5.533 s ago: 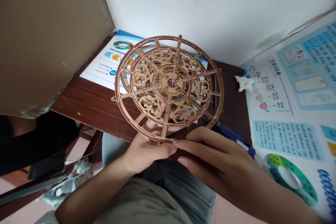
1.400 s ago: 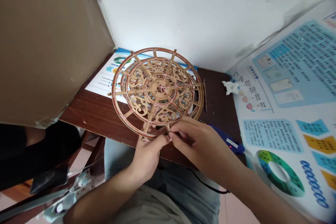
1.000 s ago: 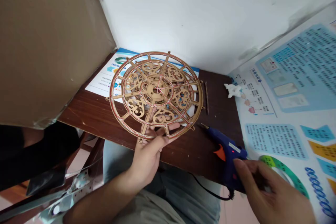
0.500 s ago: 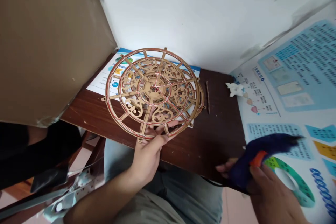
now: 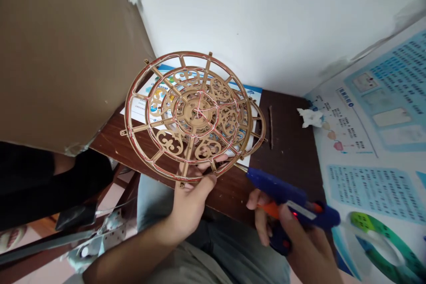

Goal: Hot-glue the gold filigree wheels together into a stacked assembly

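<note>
My left hand (image 5: 193, 199) grips the near rim of a round gold-brown openwork wheel frame (image 5: 190, 143), holding it tilted above the table. Red and whitish lines run along its rings and spokes, and thin strands cross at its hub. Scroll-shaped ornaments fill parts of the inner ring. Beneath it, another similar wheel frame (image 5: 262, 120) shows at the right. A blue hot glue gun (image 5: 278, 186) with an orange trigger and a small red light is in my right hand (image 5: 296, 235). Its nozzle points left, close to the wheel's lower right rim.
A printed sheet (image 5: 136, 108) lies under the frames on the dark brown table (image 5: 293, 155). A thin brown stick (image 5: 270, 127) and a crumpled white piece (image 5: 310, 117) are to the right. Cardboard (image 5: 66, 53), a white wall (image 5: 266, 22) and a printed board (image 5: 362, 177) surround the table.
My right hand has brought the glue gun leftward and turned it, so its nozzle now points at the wheel's rim. The held wheel has shifted slightly left, showing more of the lower frame.
</note>
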`<state>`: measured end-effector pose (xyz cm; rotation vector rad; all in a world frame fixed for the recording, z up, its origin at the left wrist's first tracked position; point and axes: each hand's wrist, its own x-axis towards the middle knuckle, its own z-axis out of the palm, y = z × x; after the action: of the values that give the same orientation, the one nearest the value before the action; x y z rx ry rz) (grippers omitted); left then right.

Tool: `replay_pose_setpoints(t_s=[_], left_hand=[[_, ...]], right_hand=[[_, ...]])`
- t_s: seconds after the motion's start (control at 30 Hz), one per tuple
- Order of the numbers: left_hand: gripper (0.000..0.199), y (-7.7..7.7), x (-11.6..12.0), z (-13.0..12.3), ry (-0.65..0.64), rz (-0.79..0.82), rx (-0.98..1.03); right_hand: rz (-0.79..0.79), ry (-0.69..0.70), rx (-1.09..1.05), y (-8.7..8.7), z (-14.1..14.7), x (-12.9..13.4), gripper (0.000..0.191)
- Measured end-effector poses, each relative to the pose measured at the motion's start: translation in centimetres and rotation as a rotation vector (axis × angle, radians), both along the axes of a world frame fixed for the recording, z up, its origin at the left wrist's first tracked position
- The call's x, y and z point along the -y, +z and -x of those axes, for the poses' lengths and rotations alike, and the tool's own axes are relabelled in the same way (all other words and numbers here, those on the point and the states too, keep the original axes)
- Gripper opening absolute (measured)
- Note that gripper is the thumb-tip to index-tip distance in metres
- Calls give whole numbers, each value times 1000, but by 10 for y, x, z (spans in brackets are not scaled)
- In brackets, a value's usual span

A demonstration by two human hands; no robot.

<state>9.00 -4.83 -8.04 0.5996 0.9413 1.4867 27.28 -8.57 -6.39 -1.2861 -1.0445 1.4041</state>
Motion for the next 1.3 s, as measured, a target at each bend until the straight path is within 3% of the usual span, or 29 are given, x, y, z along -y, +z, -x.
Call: replay_pose_setpoints(t_s=[0.2, 0.43, 0.73, 0.97, 1.13, 1.3], left_hand=[[42, -1, -1, -3, 10, 11, -18], [45, 1, -1, -3, 10, 11, -68], [40, -1, 0, -3, 0, 6, -81], [40, 0, 2, -3, 7, 16, -74], [42, 2, 0, -3, 1, 5, -75], [45, 4, -1, -4, -8, 4, -54]], right_hand=[[-122, 79, 235, -9, 8, 12, 41], [-193, 237, 385, -18, 1, 16, 20], [-180, 213, 410, -18, 5, 16, 22], [-76, 107, 349, -6, 17, 16, 40], [-81, 46, 389, -22, 12, 26, 32], [-118, -8, 423, -41, 3, 36, 41]])
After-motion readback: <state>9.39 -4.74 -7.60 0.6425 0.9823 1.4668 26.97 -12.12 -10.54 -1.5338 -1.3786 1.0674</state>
